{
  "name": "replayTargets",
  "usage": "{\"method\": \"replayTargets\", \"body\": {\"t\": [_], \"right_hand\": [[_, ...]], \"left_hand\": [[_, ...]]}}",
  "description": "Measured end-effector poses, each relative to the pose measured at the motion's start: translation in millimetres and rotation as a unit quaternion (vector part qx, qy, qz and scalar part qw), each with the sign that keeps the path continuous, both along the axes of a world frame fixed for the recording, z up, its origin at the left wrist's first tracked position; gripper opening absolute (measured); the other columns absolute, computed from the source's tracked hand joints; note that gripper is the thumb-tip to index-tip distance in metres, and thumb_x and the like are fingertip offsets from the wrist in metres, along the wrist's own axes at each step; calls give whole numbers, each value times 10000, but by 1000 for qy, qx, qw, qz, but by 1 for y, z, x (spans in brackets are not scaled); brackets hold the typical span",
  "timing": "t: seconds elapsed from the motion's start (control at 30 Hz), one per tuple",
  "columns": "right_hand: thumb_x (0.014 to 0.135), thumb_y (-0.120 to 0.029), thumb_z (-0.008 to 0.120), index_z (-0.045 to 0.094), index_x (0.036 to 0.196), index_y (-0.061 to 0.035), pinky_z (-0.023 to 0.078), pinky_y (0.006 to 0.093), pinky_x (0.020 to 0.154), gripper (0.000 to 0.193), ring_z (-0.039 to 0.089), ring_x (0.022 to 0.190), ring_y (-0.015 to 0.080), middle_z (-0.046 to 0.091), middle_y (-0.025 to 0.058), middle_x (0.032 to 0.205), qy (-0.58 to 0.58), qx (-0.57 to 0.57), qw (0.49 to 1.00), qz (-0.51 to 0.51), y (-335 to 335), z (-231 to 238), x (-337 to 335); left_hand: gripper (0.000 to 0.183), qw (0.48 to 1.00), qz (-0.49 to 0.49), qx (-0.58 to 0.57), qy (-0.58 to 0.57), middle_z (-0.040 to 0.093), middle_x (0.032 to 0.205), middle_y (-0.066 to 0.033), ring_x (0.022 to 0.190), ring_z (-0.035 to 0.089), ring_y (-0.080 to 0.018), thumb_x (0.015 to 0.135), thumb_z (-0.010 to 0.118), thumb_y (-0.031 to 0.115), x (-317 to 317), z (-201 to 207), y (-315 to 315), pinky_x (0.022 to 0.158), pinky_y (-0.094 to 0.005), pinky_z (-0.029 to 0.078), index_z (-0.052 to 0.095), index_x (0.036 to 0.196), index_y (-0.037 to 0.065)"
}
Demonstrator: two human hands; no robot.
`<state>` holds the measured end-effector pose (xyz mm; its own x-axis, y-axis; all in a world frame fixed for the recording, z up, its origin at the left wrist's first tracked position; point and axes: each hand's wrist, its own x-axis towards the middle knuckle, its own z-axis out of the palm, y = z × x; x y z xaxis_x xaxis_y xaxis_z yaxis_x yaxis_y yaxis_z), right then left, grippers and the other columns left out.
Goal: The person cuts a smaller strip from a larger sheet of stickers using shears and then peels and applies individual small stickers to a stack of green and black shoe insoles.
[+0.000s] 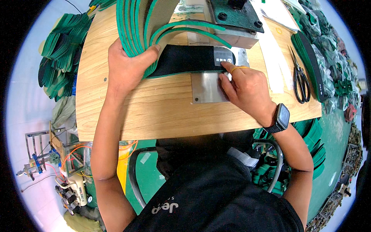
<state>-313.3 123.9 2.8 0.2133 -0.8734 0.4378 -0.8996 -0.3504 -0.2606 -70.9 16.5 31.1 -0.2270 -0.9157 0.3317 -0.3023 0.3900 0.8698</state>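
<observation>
My left hand [129,63] is closed round the near end of a fanned stack of green-edged insoles [133,23], its thumb on the front. From that bundle one black-topped insole [185,58] lies flat toward the right, its rounded end over a metal plate [208,89]. A small grey label with white print [223,56] lies on that end. My right hand [247,87], with a yellow band round one finger, rests its index fingertip on the label. Its thumb sits apart, just below the insole's edge. Two more insoles [193,29] arch above the flat one.
A dark press head with a metal block [237,36] stands over the plate's far side. Black-handled scissors [300,83] and another insole [309,63] lie at the right of the wooden table [154,116]. Insole piles [63,50] stand at left; bagged goods [328,42] at right.
</observation>
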Motion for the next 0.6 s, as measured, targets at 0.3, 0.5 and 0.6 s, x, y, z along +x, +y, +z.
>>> {"method": "replayTargets", "body": {"t": [0.3,0.5,0.6], "right_hand": [[825,-117,584,643,961,23,477,398,513,204,595,555,311,597,153,628,-14,-10,1000,18,-3,-2,-5],[823,-106,574,612,1031,24,464,407,508,248,588,556,313,585,147,617,-23,-4,999,24,-1,-2,-8],[814,-79,575,595,1081,18,450,398,505,285,575,541,302,569,141,603,-36,8,999,14,10,3,-10]], "left_hand": [[166,1000,-3,4,5,637,718,-11,641,546,-65,710,720,123,-2,0,-2,626,-237,470,644,805,11],[176,1000,1,8,5,638,727,-12,647,540,-61,710,718,120,-5,2,0,626,-233,467,645,817,1],[182,1000,1,8,-6,641,741,-12,650,540,-61,714,715,114,-3,0,0,629,-231,467,644,829,-8]]}}
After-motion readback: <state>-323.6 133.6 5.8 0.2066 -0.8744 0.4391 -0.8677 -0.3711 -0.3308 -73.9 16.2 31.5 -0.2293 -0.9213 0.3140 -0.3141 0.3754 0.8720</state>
